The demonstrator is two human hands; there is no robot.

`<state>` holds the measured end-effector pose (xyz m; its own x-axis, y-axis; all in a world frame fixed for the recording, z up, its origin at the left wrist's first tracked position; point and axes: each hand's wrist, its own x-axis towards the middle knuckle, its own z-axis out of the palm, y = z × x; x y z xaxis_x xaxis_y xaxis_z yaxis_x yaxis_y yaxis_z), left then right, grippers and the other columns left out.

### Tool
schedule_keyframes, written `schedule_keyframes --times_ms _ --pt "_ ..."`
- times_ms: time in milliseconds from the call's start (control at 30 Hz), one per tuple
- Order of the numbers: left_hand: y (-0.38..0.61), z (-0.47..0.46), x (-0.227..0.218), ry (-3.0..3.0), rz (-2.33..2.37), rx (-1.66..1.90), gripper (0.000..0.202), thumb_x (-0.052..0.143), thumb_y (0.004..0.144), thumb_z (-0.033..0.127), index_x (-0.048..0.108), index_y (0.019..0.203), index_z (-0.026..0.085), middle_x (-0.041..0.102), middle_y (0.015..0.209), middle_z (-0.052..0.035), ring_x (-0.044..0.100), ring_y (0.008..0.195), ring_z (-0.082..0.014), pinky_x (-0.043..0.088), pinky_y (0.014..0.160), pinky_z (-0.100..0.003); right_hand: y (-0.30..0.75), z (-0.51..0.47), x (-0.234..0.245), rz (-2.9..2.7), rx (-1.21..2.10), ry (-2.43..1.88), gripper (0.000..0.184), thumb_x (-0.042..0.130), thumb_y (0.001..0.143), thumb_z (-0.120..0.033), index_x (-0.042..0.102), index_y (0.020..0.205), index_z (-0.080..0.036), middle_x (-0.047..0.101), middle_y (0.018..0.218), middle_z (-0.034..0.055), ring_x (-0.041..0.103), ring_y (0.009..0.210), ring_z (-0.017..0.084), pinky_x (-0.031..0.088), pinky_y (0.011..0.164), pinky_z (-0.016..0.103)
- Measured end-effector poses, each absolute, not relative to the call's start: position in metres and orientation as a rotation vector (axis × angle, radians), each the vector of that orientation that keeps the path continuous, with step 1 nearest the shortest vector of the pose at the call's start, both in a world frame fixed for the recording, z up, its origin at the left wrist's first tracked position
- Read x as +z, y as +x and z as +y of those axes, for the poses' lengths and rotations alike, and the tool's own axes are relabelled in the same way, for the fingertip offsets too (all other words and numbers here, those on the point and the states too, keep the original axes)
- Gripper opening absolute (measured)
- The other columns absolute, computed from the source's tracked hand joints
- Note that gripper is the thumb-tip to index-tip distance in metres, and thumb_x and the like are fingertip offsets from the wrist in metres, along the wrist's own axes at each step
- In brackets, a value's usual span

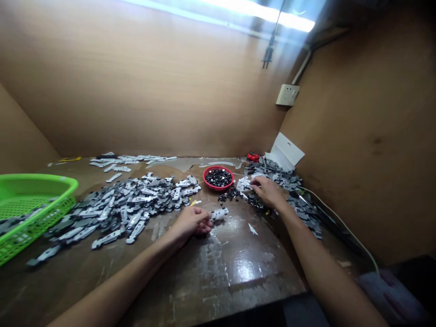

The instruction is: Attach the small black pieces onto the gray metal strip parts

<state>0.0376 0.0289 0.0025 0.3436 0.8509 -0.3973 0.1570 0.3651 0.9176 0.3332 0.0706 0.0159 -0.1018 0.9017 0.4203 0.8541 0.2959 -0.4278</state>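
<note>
My left hand (pixel 191 221) is shut on a small grey-and-white slotted plastic strip (pixel 219 214), holding it out over the bare table top. My right hand (pixel 269 191) rests palm down at the edge of a heap of grey strips (pixel 277 177), its fingertips next to a pale strip (pixel 243 184). Whether those fingers grip anything is hidden. Between my hands lie scattered small black pieces (pixel 230 195), just below a red bowl (pixel 218 178) filled with similar black pieces. A large heap of grey strips (pixel 126 204) spreads out left of my left hand.
A green plastic basket (pixel 34 213) with grey strips inside sits at the left edge. Paler strips (pixel 129 160) lie at the back. A white card (pixel 285 151), red object (pixel 252 157), and white cable (pixel 344 227) sit near the right wooden wall.
</note>
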Motion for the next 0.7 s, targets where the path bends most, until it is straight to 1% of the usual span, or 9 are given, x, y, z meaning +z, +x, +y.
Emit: schedule_keyframes --times_ms 100,200,267,333,467,700 --pt "0.037 0.029 -0.001 1.124 1.134 0.605 0.02 0.062 0.068 0.031 0.058 0.066 0.011 0.066 0.062 -0.0066 0.059 0.048 -0.0096 0.042 0.045 -0.018 0.314 0.058 0.031 -1.78 0.333 -1.4 0.022 0.051 0.081 -0.032 0.066 0.09 -0.019 0.065 0.09 0.0053 0.057 0.081 0.018 0.042 0.074 0.029" --pt "0.036 0.029 -0.002 1.128 1.133 0.618 0.019 0.061 0.069 0.03 0.058 0.066 0.011 0.066 0.062 -0.0066 0.059 0.048 -0.0101 0.043 0.045 -0.018 0.287 0.044 0.034 -1.65 0.86 -1.265 0.03 0.058 0.076 -0.038 0.063 0.098 -0.017 0.063 0.076 0.0031 0.056 0.064 0.014 0.043 0.062 0.027" --pt "0.036 0.029 -0.002 1.138 1.131 0.62 0.019 0.061 0.07 0.03 0.057 0.065 0.012 0.066 0.062 -0.0065 0.06 0.049 -0.0106 0.043 0.045 -0.018 0.27 0.037 0.029 -1.557 1.137 -1.208 0.031 0.064 0.07 -0.038 0.063 0.092 -0.015 0.06 0.068 0.0013 0.052 0.057 0.012 0.043 0.056 0.025" --pt "0.036 0.029 0.0 1.14 1.132 0.614 0.018 0.06 0.07 0.029 0.057 0.066 0.011 0.066 0.062 -0.0066 0.06 0.05 -0.0107 0.043 0.045 -0.018 0.258 0.032 0.022 -1.478 1.285 -1.2 0.029 0.067 0.067 -0.038 0.063 0.083 -0.014 0.057 0.064 0.0002 0.049 0.053 0.009 0.04 0.051 0.023" --pt "0.037 0.03 0.001 1.125 1.141 0.609 0.017 0.06 0.071 0.027 0.057 0.066 0.011 0.066 0.061 -0.0064 0.06 0.048 -0.0106 0.043 0.044 -0.018 0.247 0.028 0.014 -1.417 1.373 -1.209 0.032 0.07 0.063 -0.039 0.063 0.081 -0.013 0.058 0.063 0.0005 0.049 0.05 0.009 0.037 0.047 0.021" --pt "0.037 0.03 -0.001 1.126 1.136 0.602 0.018 0.061 0.07 0.028 0.059 0.068 0.01 0.066 0.062 -0.0074 0.06 0.048 -0.0098 0.044 0.045 -0.018 0.243 0.027 0.009 -1.469 1.327 -1.238 0.032 0.07 0.062 -0.037 0.061 0.079 -0.012 0.058 0.057 0.0006 0.049 0.048 0.01 0.038 0.046 0.022"
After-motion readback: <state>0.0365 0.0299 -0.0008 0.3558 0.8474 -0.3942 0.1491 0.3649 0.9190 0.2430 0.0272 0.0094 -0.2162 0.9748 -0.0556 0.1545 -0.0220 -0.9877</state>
